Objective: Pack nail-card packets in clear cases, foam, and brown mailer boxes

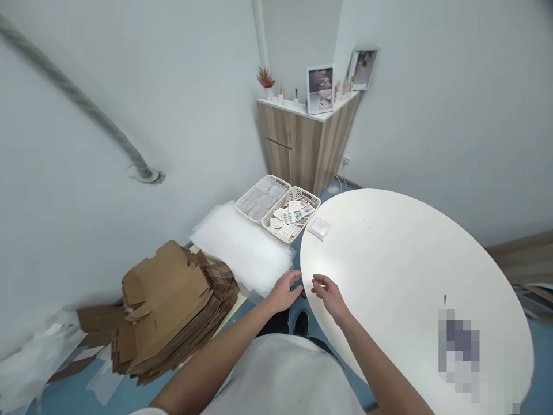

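My left hand (pixel 285 291) hangs in front of my body beside the table's left edge, fingers apart and holding nothing. Over that same edge of the round white table (pixel 401 253) is my right hand (pixel 329 295), also empty with its fingers spread. The palms face each other across a small gap. Ahead of them, near the table's rim, lies a small stack of clear plastic packets (pixel 319 228). Just left of it sits a white basket (pixel 276 235) with printed cards and small nail sets. A second white basket (pixel 247 214) holds clear plastic sleeves.
Flat brown cardboard boxes (pixel 168 305) are piled on the left, next to a stack of white foam sheets (pixel 242 245). A wooden cabinet (pixel 298 144) with framed pictures stands in the corner. A pixelated patch (pixel 460 351) covers something on the table.
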Demonstrator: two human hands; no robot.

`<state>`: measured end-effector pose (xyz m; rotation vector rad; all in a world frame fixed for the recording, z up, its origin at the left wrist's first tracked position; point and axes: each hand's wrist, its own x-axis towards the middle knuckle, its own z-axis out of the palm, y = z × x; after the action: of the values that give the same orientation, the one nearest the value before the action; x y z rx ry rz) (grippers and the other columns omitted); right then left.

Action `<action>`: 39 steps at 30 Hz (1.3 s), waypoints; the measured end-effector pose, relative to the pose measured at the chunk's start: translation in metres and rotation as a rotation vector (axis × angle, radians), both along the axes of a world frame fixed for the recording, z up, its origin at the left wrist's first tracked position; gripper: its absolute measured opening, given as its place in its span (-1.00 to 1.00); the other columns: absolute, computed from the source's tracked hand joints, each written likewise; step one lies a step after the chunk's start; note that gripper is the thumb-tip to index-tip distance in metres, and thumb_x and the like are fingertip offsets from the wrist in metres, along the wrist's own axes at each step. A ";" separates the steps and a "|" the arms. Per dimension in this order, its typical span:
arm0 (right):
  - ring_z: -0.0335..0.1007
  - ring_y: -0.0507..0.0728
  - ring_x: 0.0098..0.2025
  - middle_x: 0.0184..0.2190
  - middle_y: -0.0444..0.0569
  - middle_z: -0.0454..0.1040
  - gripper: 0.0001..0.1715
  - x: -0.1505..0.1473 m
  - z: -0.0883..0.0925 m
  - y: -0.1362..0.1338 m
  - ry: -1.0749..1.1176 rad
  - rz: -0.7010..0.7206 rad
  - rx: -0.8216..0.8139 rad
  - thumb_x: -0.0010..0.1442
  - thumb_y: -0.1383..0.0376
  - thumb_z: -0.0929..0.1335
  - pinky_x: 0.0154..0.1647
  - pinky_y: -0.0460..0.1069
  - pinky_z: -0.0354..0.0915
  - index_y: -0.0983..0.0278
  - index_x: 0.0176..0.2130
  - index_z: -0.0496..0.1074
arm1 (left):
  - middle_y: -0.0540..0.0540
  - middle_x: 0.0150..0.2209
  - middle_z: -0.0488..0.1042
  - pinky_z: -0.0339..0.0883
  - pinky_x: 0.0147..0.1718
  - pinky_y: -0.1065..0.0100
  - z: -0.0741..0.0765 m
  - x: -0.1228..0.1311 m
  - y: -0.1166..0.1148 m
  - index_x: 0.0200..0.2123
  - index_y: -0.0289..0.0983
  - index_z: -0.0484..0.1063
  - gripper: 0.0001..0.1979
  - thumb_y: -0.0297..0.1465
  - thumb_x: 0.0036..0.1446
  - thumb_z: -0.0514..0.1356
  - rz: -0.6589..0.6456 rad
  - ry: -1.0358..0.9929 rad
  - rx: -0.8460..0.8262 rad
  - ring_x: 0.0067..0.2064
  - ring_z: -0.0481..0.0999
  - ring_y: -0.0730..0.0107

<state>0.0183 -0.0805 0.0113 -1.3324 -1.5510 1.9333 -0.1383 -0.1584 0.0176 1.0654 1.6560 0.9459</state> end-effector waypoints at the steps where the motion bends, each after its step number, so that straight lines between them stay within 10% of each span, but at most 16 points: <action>1: 0.40 0.11 -0.27 -0.15 0.04 0.39 -0.52 -0.003 0.001 -0.002 0.004 0.019 0.004 -0.01 0.07 0.30 -0.19 0.06 0.28 0.24 -0.12 0.34 | -0.22 0.04 0.29 0.23 -0.03 0.20 0.004 -0.003 -0.007 -0.02 -0.26 0.26 -0.62 -0.35 0.06 0.10 0.018 0.018 -0.016 0.05 0.31 0.21; 24: 0.34 0.12 -0.28 -0.23 0.03 0.41 -0.48 -0.174 0.015 -0.080 0.057 0.511 0.325 -0.06 0.02 0.31 -0.30 0.00 0.28 0.26 -0.15 0.35 | -0.10 -0.23 0.43 0.27 -0.24 0.31 0.060 -0.125 -0.159 -0.15 -0.22 0.33 -0.73 -0.29 0.09 0.01 0.426 0.598 0.011 -0.20 0.41 0.29; 39: 0.28 0.23 -0.19 -0.14 0.10 0.32 -0.50 -0.261 0.024 -0.148 -0.323 0.836 1.206 -0.05 0.34 0.33 -0.26 0.06 0.19 0.20 -0.05 0.26 | -0.22 -0.10 0.35 0.20 -0.15 0.21 0.022 -0.163 -0.219 -0.06 -0.28 0.28 -0.45 -0.07 -0.07 0.12 0.446 0.557 -0.245 -0.05 0.32 0.06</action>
<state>-0.2424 -0.2285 0.0354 -0.4457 -2.9762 0.5859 -0.3010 -0.3776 0.0394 0.8480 2.4735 0.7195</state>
